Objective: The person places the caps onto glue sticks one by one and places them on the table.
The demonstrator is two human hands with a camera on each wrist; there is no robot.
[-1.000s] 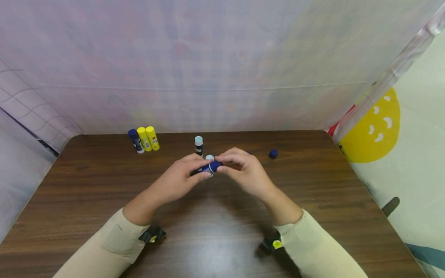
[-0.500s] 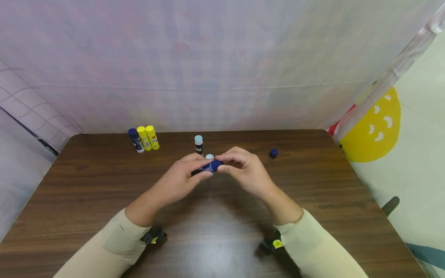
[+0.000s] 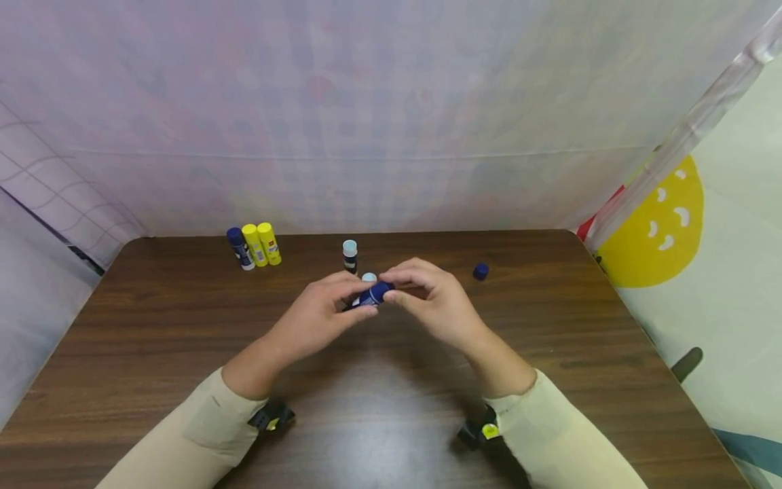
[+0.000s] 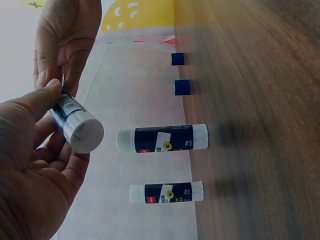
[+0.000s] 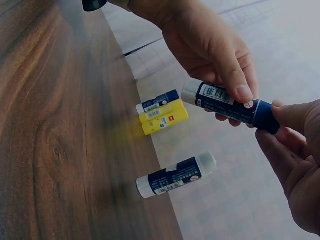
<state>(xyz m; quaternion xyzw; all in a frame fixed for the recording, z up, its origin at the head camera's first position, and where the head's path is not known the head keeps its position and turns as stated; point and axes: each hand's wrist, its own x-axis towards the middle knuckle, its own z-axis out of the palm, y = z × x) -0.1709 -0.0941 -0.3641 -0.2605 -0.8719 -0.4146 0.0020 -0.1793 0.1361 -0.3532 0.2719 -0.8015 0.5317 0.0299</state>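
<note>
Gripping the glue stick (image 5: 215,94) with the left hand (image 3: 305,312) and pinching its blue cap (image 5: 266,118) with the right hand (image 3: 441,305), above the surface (image 3: 153,333). Probably uncapping; likely needs a steady, straight pull next.

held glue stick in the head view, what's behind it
Behind the held glue stick, the pale top of a nearer glue stick shows; farther back stands another pale-topped stick. The nearer one's body is hidden by the held stick and left hand.
</note>
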